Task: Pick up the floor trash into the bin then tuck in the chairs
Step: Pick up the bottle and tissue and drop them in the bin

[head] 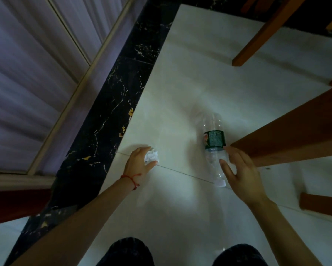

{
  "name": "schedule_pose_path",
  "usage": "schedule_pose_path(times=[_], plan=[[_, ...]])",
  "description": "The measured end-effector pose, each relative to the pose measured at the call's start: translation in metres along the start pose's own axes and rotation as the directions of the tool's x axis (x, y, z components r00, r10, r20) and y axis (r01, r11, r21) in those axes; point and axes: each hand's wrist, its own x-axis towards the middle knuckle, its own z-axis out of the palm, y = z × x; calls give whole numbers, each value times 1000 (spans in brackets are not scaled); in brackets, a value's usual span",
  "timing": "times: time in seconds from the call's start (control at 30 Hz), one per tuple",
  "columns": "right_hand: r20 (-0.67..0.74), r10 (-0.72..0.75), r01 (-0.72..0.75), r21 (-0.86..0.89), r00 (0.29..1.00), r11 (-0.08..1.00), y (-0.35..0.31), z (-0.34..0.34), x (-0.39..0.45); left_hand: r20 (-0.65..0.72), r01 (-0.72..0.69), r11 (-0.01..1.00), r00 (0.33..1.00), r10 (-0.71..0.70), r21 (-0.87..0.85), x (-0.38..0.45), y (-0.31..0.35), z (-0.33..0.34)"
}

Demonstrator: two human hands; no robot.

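A crumpled white paper ball [151,156] lies on the pale floor tiles, and my left hand [139,163] curls around it with fingers above and thumb below. A clear plastic bottle [214,139] with a dark green label lies on the floor, its white cap [220,183] pointing toward me. My right hand [238,169] hovers at the bottle's lower half with fingers spread on its right side and thumb across it, not closed round it. A wooden chair leg [288,137] stands just right of the bottle.
More wooden chair legs [261,35] stand at the upper right and another wooden piece [320,204] at the right edge. A black marble strip [111,104] borders the tiles on the left, with a curtain [27,73] beyond. My knees [126,252] show at the bottom.
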Motion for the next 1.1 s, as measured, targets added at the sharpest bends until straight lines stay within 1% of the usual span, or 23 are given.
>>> schedule_pose_path(times=[0.1, 0.2, 0.3, 0.37, 0.47, 0.53, 0.6, 0.7, 0.8, 0.93, 1.0, 1.1], plan=[[20, 7, -8, 38, 1000, 999, 0, 4, -4, -53, -3, 1000, 999, 3, -7, 6, 0, 9], [35, 45, -48, 88, 998, 995, -1, 9, -8, -120, 18, 996, 992, -28, -82, 10, 5, 13], [47, 83, -88, 100, 995, 991, -1, 14, -9, -173, 19, 992, 984, -40, -123, 12, 2, 18], [54, 112, -117, 122, 992, 985, -3, 17, -9, -208, 27, 980, 976, -69, -199, 12, 1, 19], [47, 146, -152, 154, 988, 976, -5, 20, -8, -166, 117, 925, 968, -188, -362, 9, 3, 20], [27, 180, -182, 167, 983, 969, -5, 22, -6, -127, 179, 858, 954, -270, -481, 7, 3, 21], [-7, 232, -228, 160, 973, 960, -4, 25, -1, -102, 214, 801, 941, -323, -559, 5, 4, 21], [-37, 351, -344, 131, 935, 930, -5, 31, 8, -87, 219, 772, 938, -334, -597, 0, 12, 20], [-12, 457, -450, 150, 890, 880, -9, 37, 14, -95, 198, 749, 940, -329, -633, -7, 19, 19], [34, 531, -526, 199, 847, 827, -8, 48, 18, -73, 193, 722, 945, -320, -665, -14, 24, 15], [46, 570, -562, 253, 820, 788, -9, 51, 19, -71, 184, 706, 946, -315, -684, -14, 25, 14], [66, 596, -578, 351, 800, 736, -10, 50, 21, -75, 175, 694, 946, -315, -698, -16, 29, 12]])
